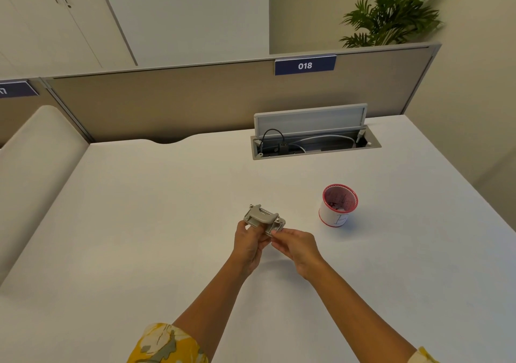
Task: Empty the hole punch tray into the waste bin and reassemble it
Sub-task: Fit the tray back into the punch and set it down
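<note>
A small grey hole punch (262,218) is held just above the white desk (139,223) in the middle of the view. My left hand (249,244) grips its left side from below. My right hand (298,246) pinches its right near edge with the fingertips. The underside and tray of the punch are hidden from me. A small round waste bin (338,205), white-sided with a red mesh rim, stands upright on the desk to the right of the punch, about a hand's width away. Bits of paper lie inside it.
An open cable hatch (315,139) with its lid raised and wires inside sits at the back of the desk. A beige partition (195,102) bearing a sign "018" runs behind it. A padded divider (36,172) borders the left side. A plant (391,13) stands beyond the partition.
</note>
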Demonstrator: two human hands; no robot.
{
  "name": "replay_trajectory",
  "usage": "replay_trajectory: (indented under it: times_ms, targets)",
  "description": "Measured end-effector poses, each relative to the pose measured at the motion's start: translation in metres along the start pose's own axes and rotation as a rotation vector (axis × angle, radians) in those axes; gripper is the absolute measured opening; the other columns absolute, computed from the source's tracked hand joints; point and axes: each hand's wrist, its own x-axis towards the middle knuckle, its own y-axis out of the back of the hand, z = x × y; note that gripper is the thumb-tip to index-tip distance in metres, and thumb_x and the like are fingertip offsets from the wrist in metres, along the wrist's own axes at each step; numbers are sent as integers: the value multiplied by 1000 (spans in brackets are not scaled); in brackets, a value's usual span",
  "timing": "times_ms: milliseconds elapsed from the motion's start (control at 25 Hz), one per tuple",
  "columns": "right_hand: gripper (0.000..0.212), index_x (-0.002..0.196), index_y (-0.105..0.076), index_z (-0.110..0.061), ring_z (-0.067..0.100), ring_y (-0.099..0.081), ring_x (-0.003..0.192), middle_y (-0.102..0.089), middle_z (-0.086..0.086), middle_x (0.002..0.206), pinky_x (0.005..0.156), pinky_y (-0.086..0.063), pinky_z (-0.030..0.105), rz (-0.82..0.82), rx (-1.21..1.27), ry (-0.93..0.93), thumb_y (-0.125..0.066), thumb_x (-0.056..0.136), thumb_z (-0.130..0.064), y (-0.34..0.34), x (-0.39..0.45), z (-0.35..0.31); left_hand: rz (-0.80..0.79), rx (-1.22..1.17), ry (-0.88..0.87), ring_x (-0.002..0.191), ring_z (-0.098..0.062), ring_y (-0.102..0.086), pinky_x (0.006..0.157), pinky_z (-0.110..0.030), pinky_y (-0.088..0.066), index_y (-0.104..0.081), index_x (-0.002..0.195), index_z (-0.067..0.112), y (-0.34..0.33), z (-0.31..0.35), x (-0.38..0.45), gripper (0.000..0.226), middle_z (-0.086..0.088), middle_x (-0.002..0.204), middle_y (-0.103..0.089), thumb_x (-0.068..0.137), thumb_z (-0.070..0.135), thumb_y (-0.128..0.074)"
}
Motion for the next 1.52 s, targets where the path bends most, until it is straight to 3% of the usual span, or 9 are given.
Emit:
replay_trajectory:
  times_ms: [160, 320, 440, 680, 880, 1040, 1200, 1400, 1520]
  targets:
    - [14, 91, -73, -14, 16, -73, 78, -74, 0, 85, 65, -59, 20, 79, -65, 45, -78, 78, -12, 0, 2, 3, -76, 16, -39, 99, -34, -75, 78, -37, -62, -51, 136, 22, 1, -1, -1, 53, -16, 114, -76, 90, 1, -68]
    - [16, 92, -72, -17, 13, -72, 75, -72, -3, 84, 62, -57, 18, 147, -144, 71, -75, 79, -8, 2, 4, 4, -97, 33, -56, 101, -36, -74, 75, -35, -62, -49, 135, 16, -2, -2, -3, 57, -18, 113, -75, 85, -7, -66]
    - [19, 97, -71, -16, 15, -72, 78, -72, 1, 89, 73, -60, 26, 151, -156, 74, -72, 81, -6, 8, 7, 4, -115, 60, -60, 101, -35, -75, 76, -34, -62, -50, 133, 13, -4, -3, -4, 56, -19, 112, -76, 83, -7, -65]
    - [27, 108, -69, -6, 24, -71, 92, -71, 11, 104, 88, -57, 35, 84, -50, 2, -68, 83, 1, 22, 13, 2, -91, -61, 51, 103, -32, -74, 82, -40, -62, -71, 117, 10, -2, 7, -1, 29, -18, 114, -75, 94, 15, -53]
    - [32, 118, -63, -2, 23, -68, 97, -70, 13, 107, 88, -55, 31, -37, 46, -56, -63, 87, 4, 33, 17, -6, -101, 181, -18, 110, -31, -72, 89, -37, -61, -72, 118, 9, 4, 18, 5, 27, -14, 119, -75, 102, 17, -52]
    - [37, 122, -61, -1, 24, -67, 98, -69, 12, 106, 88, -54, 32, -22, -21, -46, -58, 87, 10, 38, 21, -6, -127, 307, -110, 111, -25, -72, 91, -32, -60, -75, 113, 13, 4, 17, 5, 25, -10, 116, -77, 103, 14, -52]
    - [39, 123, -61, -3, 23, -67, 98, -68, 13, 111, 86, -54, 30, 12, -54, -25, -58, 87, 10, 37, 24, -1, -42, 406, -203, 108, -22, -73, 93, -30, -59, -74, 117, 11, -1, 9, 5, 26, -8, 112, -78, 102, 12, -53]
    - [41, 125, -60, -5, 20, -67, 95, -68, 11, 109, 81, -55, 28, 27, -50, -25, -58, 87, 10, 37, 25, 3, -30, 427, -222, 106, -19, -74, 94, -31, -58, -75, 117, 13, 0, 4, 5, 25, -6, 110, -78, 102, 14, -55]
    - [44, 127, -59, -5, 23, -67, 98, -68, 12, 112, 84, -55, 30, 32, -64, -15, -56, 86, 13, 41, 27, 1, -97, 370, -145, 106, -26, -74, 93, -35, -59, -77, 111, 12, 6, 9, 8, 23, -10, 110, -78, 100, 22, -60]
